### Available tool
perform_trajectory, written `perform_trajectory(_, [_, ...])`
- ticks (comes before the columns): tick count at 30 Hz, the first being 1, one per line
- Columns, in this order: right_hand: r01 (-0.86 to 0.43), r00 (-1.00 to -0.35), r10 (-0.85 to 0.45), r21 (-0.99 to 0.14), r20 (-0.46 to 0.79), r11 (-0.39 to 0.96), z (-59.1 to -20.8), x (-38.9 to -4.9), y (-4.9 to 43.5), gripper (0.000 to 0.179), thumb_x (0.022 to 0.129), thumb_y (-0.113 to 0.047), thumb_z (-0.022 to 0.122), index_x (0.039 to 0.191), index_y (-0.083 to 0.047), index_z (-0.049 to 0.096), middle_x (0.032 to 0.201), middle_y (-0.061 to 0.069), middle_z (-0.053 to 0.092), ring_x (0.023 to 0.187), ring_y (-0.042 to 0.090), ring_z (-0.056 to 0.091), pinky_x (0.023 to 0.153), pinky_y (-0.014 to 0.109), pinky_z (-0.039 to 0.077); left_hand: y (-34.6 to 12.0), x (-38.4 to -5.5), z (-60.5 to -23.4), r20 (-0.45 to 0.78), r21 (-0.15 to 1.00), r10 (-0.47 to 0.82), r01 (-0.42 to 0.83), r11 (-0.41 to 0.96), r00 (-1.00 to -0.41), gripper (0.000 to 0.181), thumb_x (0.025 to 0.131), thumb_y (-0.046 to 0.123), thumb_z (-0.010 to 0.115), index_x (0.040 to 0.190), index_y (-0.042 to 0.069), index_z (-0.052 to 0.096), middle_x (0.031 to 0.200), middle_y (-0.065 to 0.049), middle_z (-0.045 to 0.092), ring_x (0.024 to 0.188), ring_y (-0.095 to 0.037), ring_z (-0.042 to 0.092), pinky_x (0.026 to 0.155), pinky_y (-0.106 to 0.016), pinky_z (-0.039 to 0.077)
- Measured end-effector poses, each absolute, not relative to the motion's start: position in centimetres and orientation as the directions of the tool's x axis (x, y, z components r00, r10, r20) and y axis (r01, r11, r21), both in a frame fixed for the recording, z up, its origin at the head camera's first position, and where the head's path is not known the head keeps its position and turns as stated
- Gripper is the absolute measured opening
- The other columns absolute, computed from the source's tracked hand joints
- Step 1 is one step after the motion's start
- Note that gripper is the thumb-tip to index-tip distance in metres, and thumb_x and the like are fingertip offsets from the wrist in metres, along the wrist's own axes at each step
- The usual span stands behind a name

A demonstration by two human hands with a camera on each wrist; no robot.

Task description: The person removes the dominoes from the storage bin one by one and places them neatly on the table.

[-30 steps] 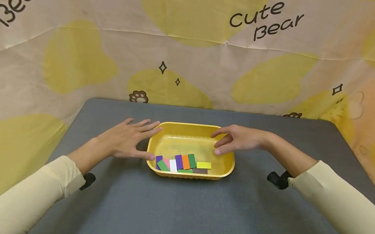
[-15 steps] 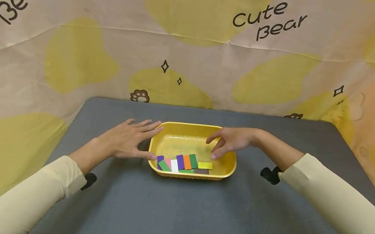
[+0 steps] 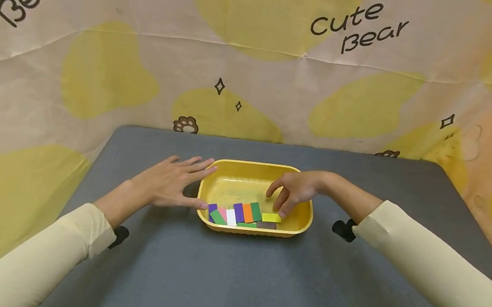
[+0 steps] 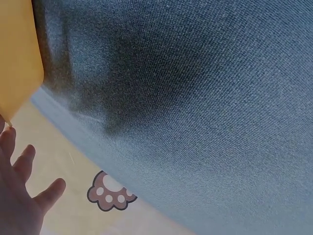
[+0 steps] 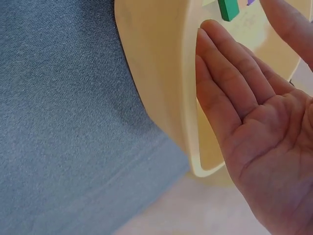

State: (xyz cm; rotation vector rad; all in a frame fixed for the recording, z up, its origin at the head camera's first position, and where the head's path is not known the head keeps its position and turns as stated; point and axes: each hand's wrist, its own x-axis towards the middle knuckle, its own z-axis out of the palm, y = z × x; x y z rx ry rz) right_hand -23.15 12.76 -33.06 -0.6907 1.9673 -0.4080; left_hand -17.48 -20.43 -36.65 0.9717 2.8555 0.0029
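A yellow plastic basin (image 3: 236, 184) stands on the table in the head view. Along its near side lie several small coloured blocks: yellow (image 3: 270, 217), dark brown (image 3: 266, 225), orange (image 3: 247, 213), white (image 3: 231, 217) and others in green, purple and pink. My right hand (image 3: 298, 188) reaches over the basin's right rim, thumb and fingertips lowered right beside the yellow block, fingers parted and holding nothing. In the right wrist view a green block (image 5: 228, 9) shows beyond the fingertips. My left hand (image 3: 167, 181) rests with spread fingers at the basin's left rim.
The grey table (image 3: 233, 281) extends around the basin. A patterned cloth (image 3: 253, 75) hangs behind its far edge. Dark wrist cameras (image 3: 344, 229) sit under both sleeves.
My right hand has moved left and down into the basin, its thumb coming to the yellow block. The left hand keeps its place at the rim. The view has shifted slightly.
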Motion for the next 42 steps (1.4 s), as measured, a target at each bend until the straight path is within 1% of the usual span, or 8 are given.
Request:
perform_trajectory(6, [-0.293, -0.35, -0.606, -0.531, -0.714, 0.795, -33.6, -23.4, 12.2, 0.061, 0.089, -0.014, 0.074, 0.143, -0.002, 0.048, 0.127, 0.009, 0.067, 0.126, 0.022, 0.057, 0.113, 0.044, 0.033, -20.4, -17.6, -36.6, -0.115, 0.05, 0.61, 0.609, 0.792, -0.784, 0.1, 0.084, 0.085, 0.041, 0.161, 0.025, 0.019, 0.165, 0.002, 0.02, 0.149, -0.029, 0.024, 0.111, -0.065, 0.025])
perform_trajectory(10, [-0.305, -0.353, -0.586, -0.502, -0.729, 0.809, -33.7, -23.5, 11.7, 0.06, 0.089, -0.014, 0.075, 0.142, -0.003, 0.049, 0.125, 0.008, 0.068, 0.122, 0.02, 0.058, 0.114, 0.044, 0.032, -20.4, -17.7, -36.7, -0.119, 0.049, 0.607, 0.606, 0.794, -0.786, 0.1, 0.084, 0.085, 0.04, 0.161, 0.025, 0.019, 0.165, 0.003, 0.019, 0.149, -0.029, 0.024, 0.111, -0.065, 0.025])
perform_trajectory(18, [-0.302, -0.335, -0.573, -0.491, -0.748, 0.817, -33.7, -23.6, 11.1, 0.062, 0.09, -0.012, 0.074, 0.144, -0.002, 0.046, 0.122, 0.006, 0.07, 0.117, 0.016, 0.061, 0.113, 0.042, 0.033, -20.5, -17.8, -36.8, -0.116, 0.053, 0.61, 0.608, 0.792, -0.784, 0.099, 0.084, 0.085, 0.039, 0.161, 0.025, 0.019, 0.165, 0.002, 0.02, 0.149, -0.029, 0.024, 0.111, -0.064, 0.026])
perform_trajectory(26, [-0.318, -0.319, -0.587, -0.499, -0.745, 0.806, -34.0, -23.5, 10.6, 0.06, 0.09, -0.012, 0.073, 0.143, -0.003, 0.047, 0.117, 0.005, 0.071, 0.111, 0.013, 0.063, 0.107, 0.036, 0.039, -20.5, -17.7, -36.9, -0.112, 0.051, 0.61, 0.609, 0.792, -0.784, 0.1, 0.083, 0.086, 0.037, 0.161, 0.025, 0.019, 0.165, 0.003, 0.019, 0.149, -0.028, 0.024, 0.11, -0.064, 0.027])
perform_trajectory(33, [-0.327, -0.311, -0.604, -0.514, -0.734, 0.793, -34.0, -23.3, 10.3, 0.057, 0.091, -0.008, 0.072, 0.142, -0.001, 0.047, 0.107, 0.003, 0.073, 0.1, 0.012, 0.066, 0.099, 0.031, 0.045, -20.5, -17.7, -36.9, -0.115, 0.051, 0.603, 0.602, 0.797, -0.789, 0.101, 0.083, 0.087, 0.037, 0.161, 0.026, 0.018, 0.165, 0.004, 0.018, 0.149, -0.028, 0.024, 0.111, -0.063, 0.027])
perform_trajectory(42, [-0.295, -0.319, -0.587, -0.51, -0.744, 0.808, -34.2, -23.3, 9.9, 0.043, 0.091, -0.006, 0.071, 0.13, -0.002, 0.053, 0.1, 0.004, 0.073, 0.09, 0.012, 0.064, 0.09, 0.027, 0.048, -20.5, -17.6, -36.9, -0.11, 0.061, 0.604, 0.601, 0.797, -0.79, 0.099, 0.084, 0.085, 0.039, 0.161, 0.027, 0.018, 0.165, 0.003, 0.019, 0.149, -0.028, 0.024, 0.11, -0.063, 0.028])
